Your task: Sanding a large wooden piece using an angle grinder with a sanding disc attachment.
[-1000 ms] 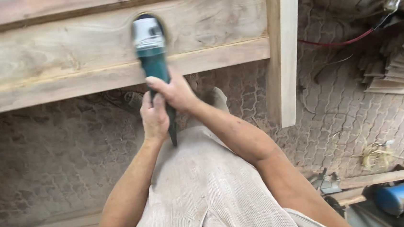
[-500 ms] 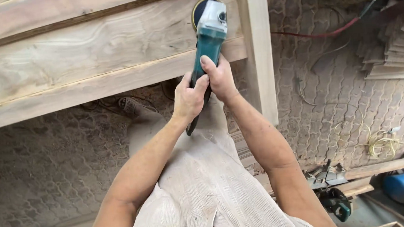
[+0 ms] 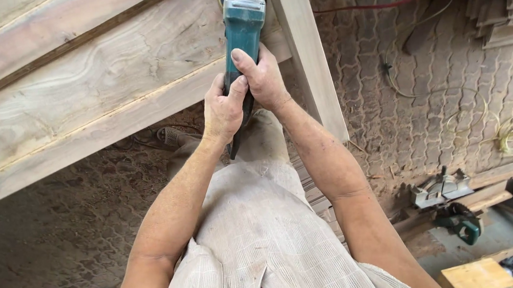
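Note:
Both my hands grip a teal and grey angle grinder by its body. My left hand holds the rear of the handle, my right hand wraps it just ahead. The tool's dark disc presses on a wide wooden board of a frame, close to the upright post at the board's right end. A narrower rail runs along the board's lower edge.
Patterned paving thick with sawdust lies under the frame. A red cable and yellowish cords trail on the right. A circular saw, a wooden box and stacked wood pieces sit at the right.
The grinder has travelled right along the board, from its middle to the upright post. My view has tilted and shifted, so the frame now slants.

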